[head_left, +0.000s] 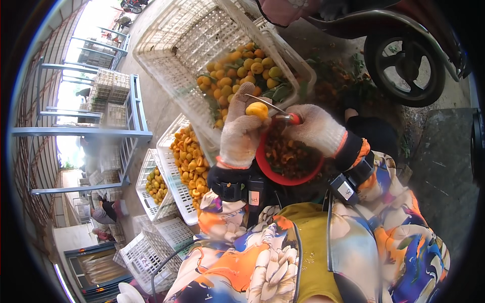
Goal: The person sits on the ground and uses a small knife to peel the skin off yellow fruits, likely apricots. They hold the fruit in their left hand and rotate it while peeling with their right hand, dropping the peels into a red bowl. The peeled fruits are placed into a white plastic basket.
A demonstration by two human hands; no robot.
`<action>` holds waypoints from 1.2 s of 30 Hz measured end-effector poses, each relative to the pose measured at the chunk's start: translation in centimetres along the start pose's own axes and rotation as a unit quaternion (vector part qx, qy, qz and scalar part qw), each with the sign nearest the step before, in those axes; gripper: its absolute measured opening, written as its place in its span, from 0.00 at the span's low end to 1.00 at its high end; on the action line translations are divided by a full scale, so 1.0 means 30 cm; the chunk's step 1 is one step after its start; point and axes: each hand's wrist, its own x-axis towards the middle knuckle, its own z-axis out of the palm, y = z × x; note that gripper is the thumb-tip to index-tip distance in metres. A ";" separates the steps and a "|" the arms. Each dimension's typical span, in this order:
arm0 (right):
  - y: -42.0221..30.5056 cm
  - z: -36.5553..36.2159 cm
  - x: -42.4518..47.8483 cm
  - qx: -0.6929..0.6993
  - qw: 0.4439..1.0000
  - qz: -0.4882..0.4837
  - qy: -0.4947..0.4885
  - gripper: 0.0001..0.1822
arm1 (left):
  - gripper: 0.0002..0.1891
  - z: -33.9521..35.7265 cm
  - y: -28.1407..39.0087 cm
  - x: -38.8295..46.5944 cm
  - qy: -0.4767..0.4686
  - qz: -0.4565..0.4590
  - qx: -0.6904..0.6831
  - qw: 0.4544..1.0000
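Observation:
Gloved in white knit, my left hand holds an orange-yellow apricot at its fingertips. My right hand, gloved too, grips the red handle of a small knife; its thin metal blade points up and left, just above the apricot. Below both hands sits a red bowl with brownish scraps inside. Beyond them, a large white plastic crate lies tilted with whole apricots and green leaves in it. To the left, a white crate is heaped with halved apricots.
A smaller crate of greenish-yellow fruit and white crates stand at left. At upper right is a scooter wheel, near leaves and scraps on the floor. Blue metal racks stand farther left; people are in the background.

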 end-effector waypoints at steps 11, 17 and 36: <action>0.135 0.070 0.089 -0.129 0.990 -0.061 -0.008 0.09 | 0.39 0.030 -0.042 0.002 0.038 0.030 0.024 0.999; 0.153 0.094 0.110 -0.197 0.979 -0.018 0.052 0.12 | 0.26 0.034 -0.088 -0.004 0.021 -0.035 -0.101 0.994; 0.165 0.122 0.114 -0.204 0.976 -0.006 0.081 0.13 | 0.26 0.115 -0.099 0.002 0.082 0.103 0.186 0.974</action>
